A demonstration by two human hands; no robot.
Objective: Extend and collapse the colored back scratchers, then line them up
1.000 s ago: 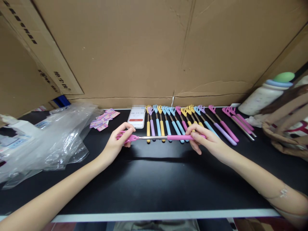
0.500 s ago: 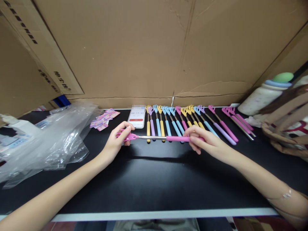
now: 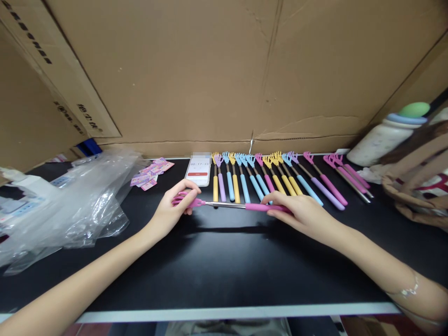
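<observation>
A pink back scratcher point(image 3: 257, 206) with a metal rod is held level above the black table. My left hand point(image 3: 177, 204) is closed around its claw end, which the fingers partly cover. At the other end, my right hand point(image 3: 292, 210) grips the pink handle, hiding its tip. Behind it lies a row of back scratchers in yellow, purple, blue and pink, among them a blue one point(image 3: 244, 186) and a purple one point(image 3: 327, 192). Farther right are pink claw heads on rods point(image 3: 350, 179).
A phone point(image 3: 198, 170) showing a timer lies behind my left hand. Small printed cards point(image 3: 150, 173) sit left of it, with clear plastic bags point(image 3: 80, 205) farther left. On the right stand a tilted white bottle point(image 3: 385, 140) and a brown bag point(image 3: 413, 186). Cardboard point(image 3: 182, 74) walls the back.
My right hand has turned over the handle, its fingers now wrapped more closely on it. The back scratcher has dropped slightly toward me, and my left hand still holds the claw end.
</observation>
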